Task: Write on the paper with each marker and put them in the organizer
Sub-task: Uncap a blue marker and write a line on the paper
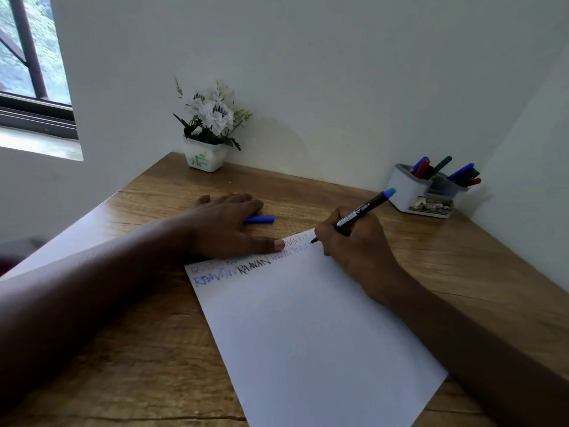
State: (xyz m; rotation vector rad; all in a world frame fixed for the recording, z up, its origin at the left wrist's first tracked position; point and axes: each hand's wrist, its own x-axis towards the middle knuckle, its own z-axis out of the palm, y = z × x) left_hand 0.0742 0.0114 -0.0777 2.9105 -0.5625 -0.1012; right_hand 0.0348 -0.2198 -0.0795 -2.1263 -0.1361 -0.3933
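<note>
A white sheet of paper (308,328) lies on the wooden desk, with two lines of coloured words along its top edge. My right hand (357,251) grips a black marker with a blue end (366,211), its tip touching the paper near the top right corner. My left hand (228,226) lies flat with spread fingers, its thumb pressing the paper's top edge. A blue marker cap (261,219) lies on the desk partly under my left fingers. The white organizer (409,192) stands at the back right, with several blue, red and green markers (446,171) upright in it.
A white pot of artificial white flowers (206,155) stands against the back wall. White walls close the desk (462,260) at the back and right. A window (27,57) is at the upper left. The desk's left edge runs diagonally past my left forearm.
</note>
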